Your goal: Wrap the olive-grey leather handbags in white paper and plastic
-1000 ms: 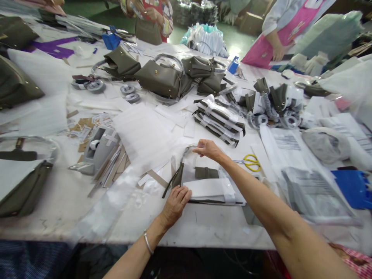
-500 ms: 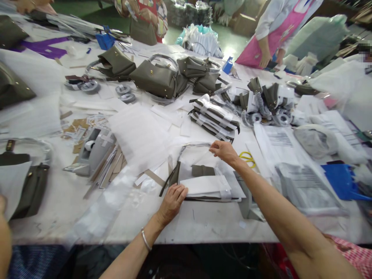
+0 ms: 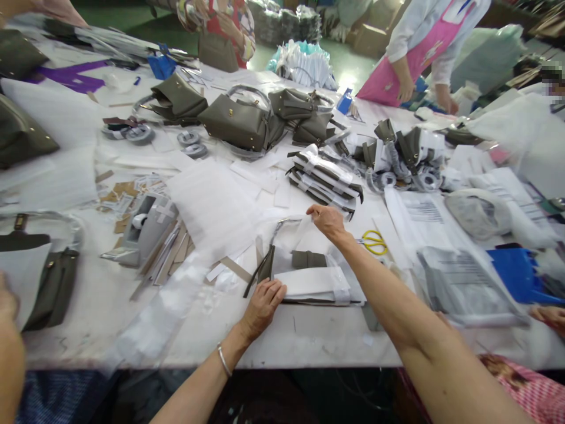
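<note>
A flattened dark olive handbag [image 3: 308, 259] lies in front of me, with white paper [image 3: 311, 281] and clear plastic on it. My left hand [image 3: 263, 301] presses its bent fingers on the bag's near left corner, gripping the edge. Above the bag, my right hand [image 3: 326, 221] is closed in a pinch near the top of the plastic-wrapped handle [image 3: 282, 224]. What sits between those fingertips is too small to make out. Yellow-handled scissors [image 3: 374, 242] lie just right of my right wrist.
Stacked flat bag pieces [image 3: 324, 179] lie beyond my right hand. A grey tape dispenser [image 3: 143, 227], cardboard strips [image 3: 161, 256] and a white foam sheet [image 3: 212, 203] are to the left. Finished olive handbags [image 3: 238, 121] stand farther back. Co-workers' hands show at the left, right and far edges.
My right hand has moved a little left and away along the handle, showing more of the scissors. My left hand stays on the bag. A hand has appeared at the right edge.
</note>
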